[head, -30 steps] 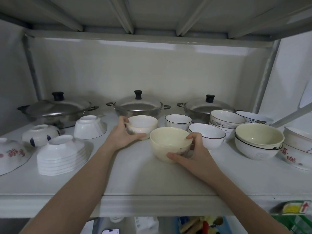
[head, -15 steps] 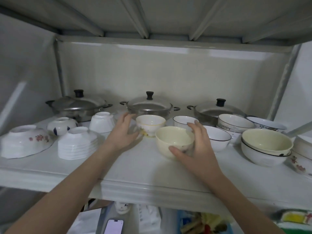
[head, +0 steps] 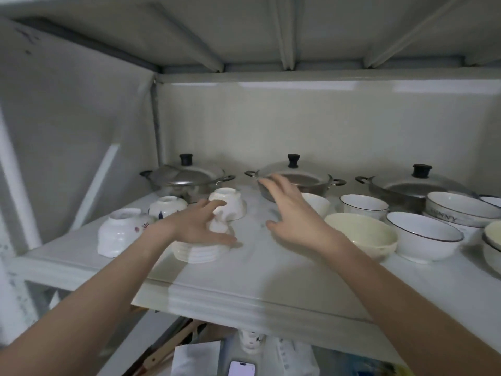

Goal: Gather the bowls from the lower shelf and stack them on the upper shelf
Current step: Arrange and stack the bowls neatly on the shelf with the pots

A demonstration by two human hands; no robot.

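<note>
Head view, shelf: a white shelf [head: 271, 280] holds bowls in front and three lidded pots along the back wall.
Stack of white bowls [head: 198, 252]: upside down, near the front edge on the left side of the shelf.
Left hand [head: 200, 226]: fingers spread open over the top of that stack, resting on it or just above it; the blur hides which. It grips nothing.
Right hand [head: 292, 213]: open, fingers splayed, raised above the bare middle of the shelf, empty.
Cream bowl [head: 363, 236]: upright, just right of the right wrist, not touched.
Small white bowl [head: 317, 203]: upright, partly hidden behind the right hand.
Black-rimmed bowls: one [head: 363, 206] behind the cream bowl, a larger one [head: 424, 236] to its right.
Lettered bowl [head: 458, 210]: further right, near the right pot [head: 412, 187].
Inverted bowls: a plain white one [head: 229, 203] behind the left hand, a blue-patterned one [head: 166, 207] and a red-flowered one [head: 122, 232] to the far left.
Other pots: left [head: 187, 177] and middle [head: 298, 177].
Below the shelf: a phone [head: 241, 369].
</note>
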